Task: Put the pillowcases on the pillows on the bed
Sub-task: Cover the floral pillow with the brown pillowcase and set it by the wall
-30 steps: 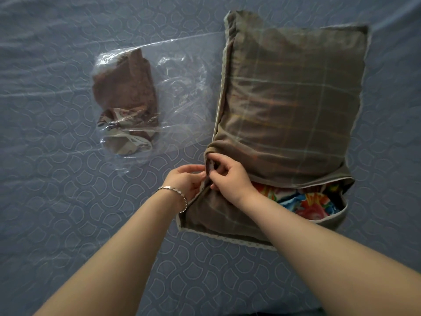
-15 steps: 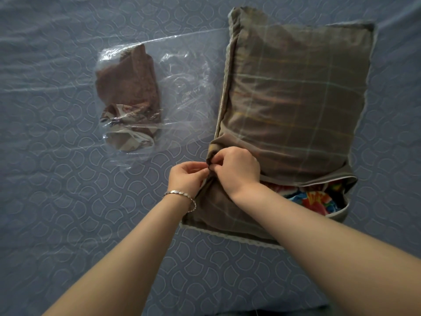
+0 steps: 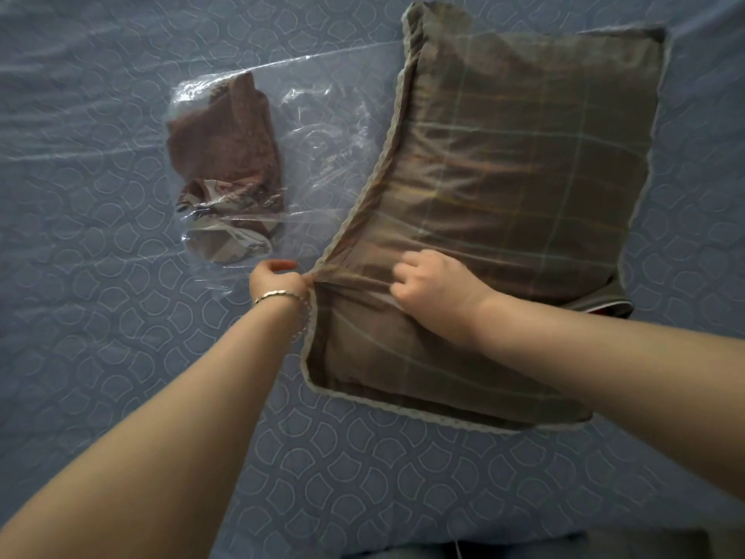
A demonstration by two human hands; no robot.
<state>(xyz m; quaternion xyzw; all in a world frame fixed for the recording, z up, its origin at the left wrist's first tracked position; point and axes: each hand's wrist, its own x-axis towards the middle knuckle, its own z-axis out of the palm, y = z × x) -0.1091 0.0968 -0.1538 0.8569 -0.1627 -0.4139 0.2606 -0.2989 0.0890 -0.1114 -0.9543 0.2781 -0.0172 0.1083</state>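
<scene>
A brown plaid pillowcase (image 3: 516, 163) with a lace edge covers a pillow lying on the blue quilted bed (image 3: 100, 357). My left hand (image 3: 278, 278), with a bracelet at the wrist, pinches the pillowcase's left edge at the start of the opening seam. My right hand (image 3: 431, 288) is closed on the seam a little to the right, its fingers curled over the fabric. The seam is drawn tight between both hands. Only a thin sliver of the colourful pillow (image 3: 604, 310) shows at the right end of the opening.
A clear plastic bag (image 3: 258, 175) with a folded brown patterned pillowcase (image 3: 225, 167) inside lies on the bed to the left of the pillow. A dark shape sits at the bottom edge of the view.
My right hand has slid to the right along the opening, closing it over the colourful pillow. My left hand has pulled the pillowcase's left edge outward, and the fabric is now taut.
</scene>
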